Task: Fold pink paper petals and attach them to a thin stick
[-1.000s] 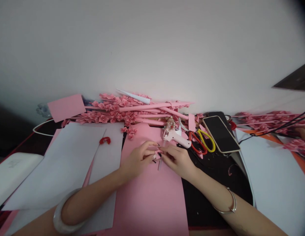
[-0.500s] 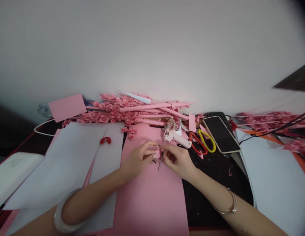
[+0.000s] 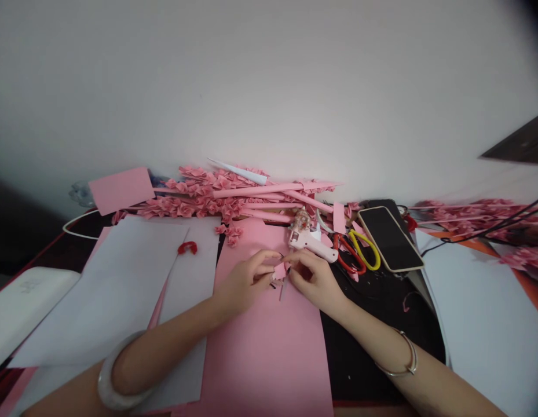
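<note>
Over a large pink paper sheet (image 3: 269,347), my left hand (image 3: 246,281) pinches a small piece of pink paper (image 3: 280,270) between its fingers. My right hand (image 3: 312,278) is closed at the other side of the same piece, thumb and fingertips bent against it. The two hands nearly meet. Just below the fingertips a thin grey strip (image 3: 283,289) shows; what it belongs to is hard to make out. Beyond my right hand lies a white glue gun (image 3: 312,243), with red- and yellow-handled scissors (image 3: 365,249) beside it.
Folded pink paper flowers (image 3: 199,194) and rolled paper tubes line the wall. A phone (image 3: 392,238) lies at the right, near white sheets (image 3: 486,307). On the left are more white sheets (image 3: 103,289), a small red object (image 3: 187,248) and a white box-like device (image 3: 32,307).
Both hands stay over the pink sheet with the small paper piece. The fingers of my right hand have shifted slightly; the view has moved a little.
</note>
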Demonstrator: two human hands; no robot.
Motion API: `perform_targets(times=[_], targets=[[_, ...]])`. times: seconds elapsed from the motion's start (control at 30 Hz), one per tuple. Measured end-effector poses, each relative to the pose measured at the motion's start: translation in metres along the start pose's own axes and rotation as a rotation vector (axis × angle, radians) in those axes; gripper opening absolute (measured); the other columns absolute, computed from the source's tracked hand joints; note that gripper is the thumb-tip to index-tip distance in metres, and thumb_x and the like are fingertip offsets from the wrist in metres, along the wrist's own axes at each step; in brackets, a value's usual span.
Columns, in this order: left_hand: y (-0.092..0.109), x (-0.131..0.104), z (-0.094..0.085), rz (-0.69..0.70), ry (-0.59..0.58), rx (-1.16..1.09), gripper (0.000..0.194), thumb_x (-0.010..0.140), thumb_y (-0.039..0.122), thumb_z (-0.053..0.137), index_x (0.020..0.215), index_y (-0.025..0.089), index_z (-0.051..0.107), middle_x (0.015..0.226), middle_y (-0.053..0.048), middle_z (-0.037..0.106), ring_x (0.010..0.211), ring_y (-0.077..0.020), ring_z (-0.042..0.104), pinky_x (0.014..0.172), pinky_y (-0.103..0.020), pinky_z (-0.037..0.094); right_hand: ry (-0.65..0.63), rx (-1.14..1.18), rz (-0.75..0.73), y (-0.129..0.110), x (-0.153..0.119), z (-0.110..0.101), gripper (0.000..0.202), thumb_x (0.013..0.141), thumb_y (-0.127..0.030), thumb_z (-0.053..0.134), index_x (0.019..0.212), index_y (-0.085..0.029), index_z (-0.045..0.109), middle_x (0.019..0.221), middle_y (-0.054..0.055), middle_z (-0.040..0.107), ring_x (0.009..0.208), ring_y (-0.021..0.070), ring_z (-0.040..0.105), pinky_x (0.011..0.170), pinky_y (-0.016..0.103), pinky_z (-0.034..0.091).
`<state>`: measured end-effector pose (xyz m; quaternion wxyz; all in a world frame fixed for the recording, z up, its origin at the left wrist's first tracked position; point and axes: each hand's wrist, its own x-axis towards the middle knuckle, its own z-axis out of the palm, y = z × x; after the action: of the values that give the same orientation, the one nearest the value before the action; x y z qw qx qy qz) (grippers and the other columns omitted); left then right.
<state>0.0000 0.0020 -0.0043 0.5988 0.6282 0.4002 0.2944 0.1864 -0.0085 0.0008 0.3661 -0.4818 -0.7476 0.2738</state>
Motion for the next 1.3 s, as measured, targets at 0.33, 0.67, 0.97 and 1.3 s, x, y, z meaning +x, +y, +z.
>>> perform_targets(times=[0.33,0.67,0.97,1.3], targets=[[0.0027,0.0047,0.0040,-0.096,-0.011,-0.265,0.030,0.077,0.034,0.062,0.099,0.015,0.058,0.082,-0.005,0.069,0.082,-0.0192,0.065,0.077,-0.032,0.050,-0.019,0.175,-0.051,-0.0007,-0.0009,0.0016,0.028,0.079,-0.004,0.050,0.095,-0.020,0.066,0.083,0.004,0.059,0.075,0.0163,0.055,0.067,0.029,0.043],[0.0025,0.0072,0.0009,-0.101,-0.049,-0.230,0.021,0.075,0.034,0.065,0.081,0.014,0.067,0.075,-0.003,0.067,0.074,-0.0144,0.061,0.070,-0.025,0.048,0.012,0.213,-0.007,-0.0026,-0.0009,0.0035,0.021,0.077,-0.005,0.053,0.084,-0.019,0.066,0.083,0.005,0.057,0.076,0.0169,0.055,0.071,0.031,0.044],[0.0021,0.0071,-0.0033,-0.095,-0.093,-0.244,0.018,0.076,0.032,0.064,0.081,0.016,0.072,0.078,-0.003,0.069,0.074,-0.0124,0.059,0.073,-0.024,0.046,0.065,0.274,-0.018,-0.0005,-0.0001,0.0031,0.015,0.077,-0.007,0.058,0.080,-0.019,0.067,0.087,0.006,0.059,0.085,0.0183,0.058,0.076,0.032,0.044],[0.0045,0.0071,-0.0021,-0.214,0.002,-0.388,0.019,0.075,0.032,0.066,0.084,0.015,0.069,0.077,-0.003,0.069,0.074,-0.0122,0.064,0.073,-0.024,0.050,0.065,0.091,-0.148,-0.0007,-0.0018,0.0014,0.023,0.077,-0.005,0.052,0.089,-0.018,0.066,0.095,0.008,0.064,0.088,0.0175,0.061,0.079,0.032,0.048]])
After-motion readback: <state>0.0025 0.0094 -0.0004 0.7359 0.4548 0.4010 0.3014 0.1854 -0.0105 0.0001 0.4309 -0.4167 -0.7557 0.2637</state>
